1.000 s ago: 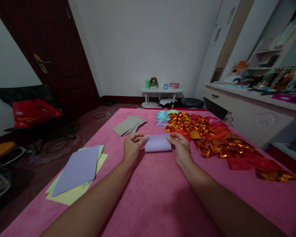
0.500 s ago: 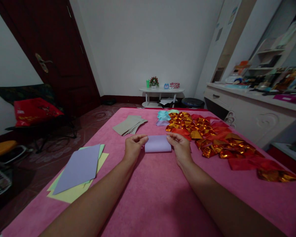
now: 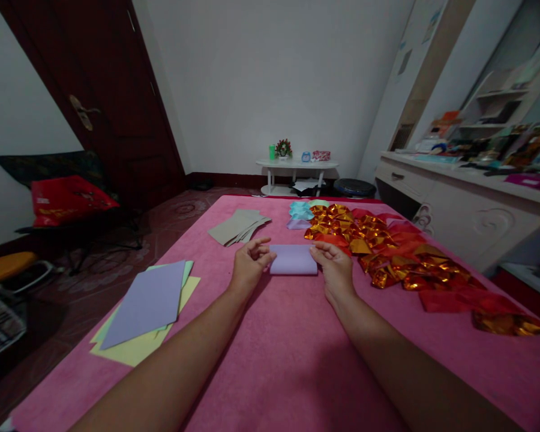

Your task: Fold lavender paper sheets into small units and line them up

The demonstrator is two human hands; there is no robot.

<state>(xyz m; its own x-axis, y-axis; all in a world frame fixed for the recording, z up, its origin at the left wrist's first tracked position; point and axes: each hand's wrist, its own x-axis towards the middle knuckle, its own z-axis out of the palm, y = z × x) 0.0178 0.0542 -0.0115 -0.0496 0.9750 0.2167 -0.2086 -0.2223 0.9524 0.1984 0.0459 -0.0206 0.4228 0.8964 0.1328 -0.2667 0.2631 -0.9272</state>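
Note:
A sheet of light purple paper, folded or curled over into a short wide band, is held up in front of me over the middle of the pink-covered table. My left hand is at its left edge, thumb against the paper and fingers curled, with the index finger lifted a little off the thumb. The right edge is pinched between the thumb and fingers of my right hand. On the left lies a stack of coloured paper, purple on top with green and yellow beneath. Greyish sheets are fanned out beyond my left hand.
Shiny gold and red folded paper pieces spread over the table's right side. Light blue folded pieces sit at the far end. A chair with a red bag stands left; a white cabinet is at right.
The fingers of my left hand have loosened and lifted slightly at the paper's left edge. My right hand keeps its pinch. The whole view has shifted a little.

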